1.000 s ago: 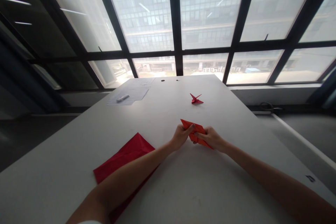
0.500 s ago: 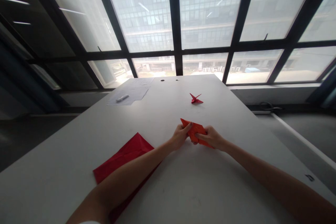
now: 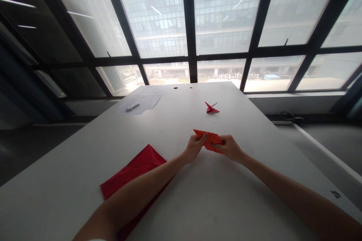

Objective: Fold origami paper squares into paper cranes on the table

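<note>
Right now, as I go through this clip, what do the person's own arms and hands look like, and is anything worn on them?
The left forearm and right forearm are bare, and the left hand and right hand wear no gloves. No watch or bracelet shows. A sliver of white sleeve shows at the bottom edge, where the left forearm leaves the view.

Counted, there were one white table (image 3: 70, 165), one left hand (image 3: 194, 148), one right hand (image 3: 229, 148), one folded red paper (image 3: 208, 139), one red origami crane (image 3: 211, 108) far, one red paper sheet (image 3: 132, 171) near left, and one white marker (image 3: 132, 107) far left, on several white papers (image 3: 147, 101).
</note>
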Available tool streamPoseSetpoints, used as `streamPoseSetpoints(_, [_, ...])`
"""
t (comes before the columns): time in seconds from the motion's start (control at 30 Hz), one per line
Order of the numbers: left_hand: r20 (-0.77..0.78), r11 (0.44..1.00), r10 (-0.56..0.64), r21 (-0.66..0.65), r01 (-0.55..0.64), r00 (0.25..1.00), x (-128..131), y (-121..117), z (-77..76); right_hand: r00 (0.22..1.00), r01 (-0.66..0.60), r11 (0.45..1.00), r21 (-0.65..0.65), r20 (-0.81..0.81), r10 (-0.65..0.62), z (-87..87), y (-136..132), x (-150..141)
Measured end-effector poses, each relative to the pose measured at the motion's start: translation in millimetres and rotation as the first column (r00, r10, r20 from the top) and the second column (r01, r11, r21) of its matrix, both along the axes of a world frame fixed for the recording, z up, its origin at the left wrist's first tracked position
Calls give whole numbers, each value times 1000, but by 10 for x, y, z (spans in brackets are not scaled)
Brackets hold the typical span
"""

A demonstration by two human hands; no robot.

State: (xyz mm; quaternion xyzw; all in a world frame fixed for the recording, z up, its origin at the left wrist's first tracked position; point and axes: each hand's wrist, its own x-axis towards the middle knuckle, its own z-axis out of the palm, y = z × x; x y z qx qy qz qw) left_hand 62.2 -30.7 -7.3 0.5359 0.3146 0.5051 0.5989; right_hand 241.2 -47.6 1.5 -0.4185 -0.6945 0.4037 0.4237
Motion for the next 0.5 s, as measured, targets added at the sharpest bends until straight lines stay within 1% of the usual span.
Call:
streamPoseSetpoints(0.07, [-19, 999, 9, 36, -8, 1000, -9, 13, 20, 997, 58, 997, 55, 38, -60, -9, 22, 38])
streamPoseSetpoints(0.1, [-39, 997, 34, 76, -31, 999, -21, 21, 40, 991, 102, 988, 120, 75, -111, -5, 35, 67])
streamPoseSetpoints(0.17, [-89, 970, 141, 212, -120, 986, -57, 32, 93, 958, 164, 938, 307, 175, -225, 10, 63, 138])
streamPoseSetpoints(0.2, [-113, 938, 212, 302, -169, 971, -80, 35, 120, 942, 145, 908, 393, 227, -249, 16, 76, 174])
streamPoseSetpoints(0.27, [-183, 838, 358, 496, -228, 916, -123, 34, 161, 915, 75, 870, 488, 313, -255, 15, 101, 232])
streamPoseSetpoints(0.3, [-242, 784, 420, 582, -216, 875, -141, 31, 171, 907, 41, 865, 500, 344, -242, 6, 111, 250])
streamPoseSetpoints(0.33, [-314, 740, 464, 651, -168, 828, -154, 27, 173, 902, 16, 867, 497, 367, -226, -8, 119, 261])
streamPoseSetpoints(0.37, [-388, 709, 494, 697, -103, 778, -163, 24, 169, 900, -2, 874, 486, 381, -210, -24, 126, 266])
streamPoseSetpoints(0.43, [-504, 684, 517, 729, 20, 692, -167, 21, 145, 900, -20, 890, 455, 396, -182, -53, 133, 263])
streamPoseSetpoints(0.47, [-533, 682, 518, 729, 53, 669, -166, 22, 131, 900, -24, 897, 442, 401, -173, -61, 134, 260])
streamPoseSetpoints(0.5, [-546, 684, 513, 726, 68, 662, -164, 26, 118, 899, -28, 901, 433, 405, -167, -64, 134, 258])
